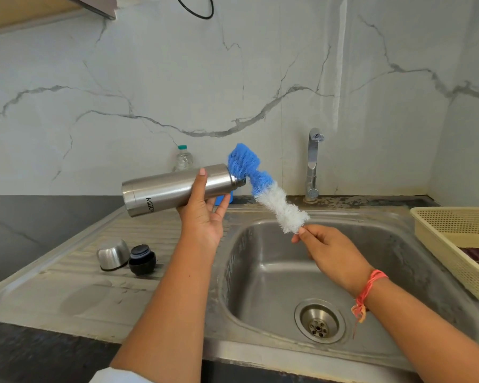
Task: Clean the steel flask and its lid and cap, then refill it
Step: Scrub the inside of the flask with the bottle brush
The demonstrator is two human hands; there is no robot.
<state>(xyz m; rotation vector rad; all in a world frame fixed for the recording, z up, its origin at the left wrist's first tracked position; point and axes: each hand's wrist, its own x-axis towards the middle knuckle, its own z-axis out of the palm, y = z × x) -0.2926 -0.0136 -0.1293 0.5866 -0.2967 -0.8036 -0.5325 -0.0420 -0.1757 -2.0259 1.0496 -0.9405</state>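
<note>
My left hand [202, 217] grips the steel flask [172, 189] from below, holding it nearly level above the drainboard with its open mouth pointing right. My right hand [327, 252] pinches the handle of a bottle brush [266, 192] with blue and white bristles. The blue tip of the brush lies against the flask's mouth, outside it. The steel cap [112, 254] and the black lid [142, 259] sit side by side on the drainboard, below the flask.
The steel sink [274, 272] with its drain [319, 321] lies under my right hand. A tap [313, 164] stands behind it. A cream plastic basket [454, 244] sits at the right. A clear water bottle [184, 158] and a blue object stand behind the flask.
</note>
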